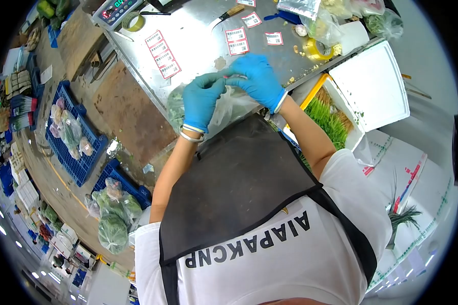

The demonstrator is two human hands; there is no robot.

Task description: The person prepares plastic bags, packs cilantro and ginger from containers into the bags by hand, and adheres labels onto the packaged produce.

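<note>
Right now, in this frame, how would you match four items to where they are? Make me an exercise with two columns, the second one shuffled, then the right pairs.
Things
1. Digital scale
2. Curved knife
3. Clear plastic bag
4. Long green stalks

Places
A. Inside the open white box to the right of the table
B. On the metal table, at its far left corner
C. Lying on the metal table, beyond the hands
D. At the blue-gloved left hand and right hand

Pairs: 1-B; 2-C; 3-D; 4-A
</note>
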